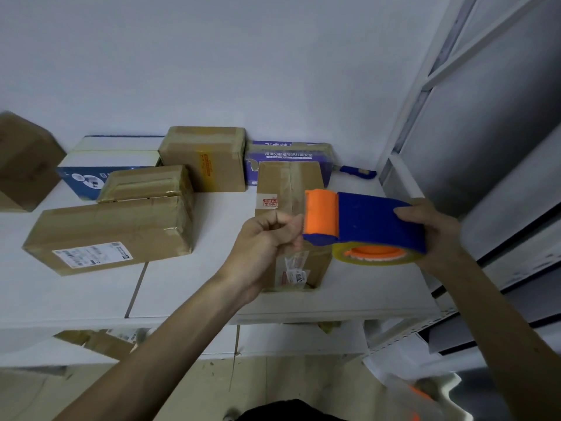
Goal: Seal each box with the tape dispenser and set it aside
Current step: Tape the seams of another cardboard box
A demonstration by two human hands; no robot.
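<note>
Dispenser (373,223) is being gripped by right hand (431,232); left hand (267,238) is seemingly pinching tape (379,262); pull straight over box (288,183).

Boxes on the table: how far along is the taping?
Done: the large box and the small box by it show glossy tape. In hand: the right hand holds the tape dispenser while the left hand pinches at its orange front, seemingly the tape end. Left: the box beneath the hands, not yet set aside.
</note>
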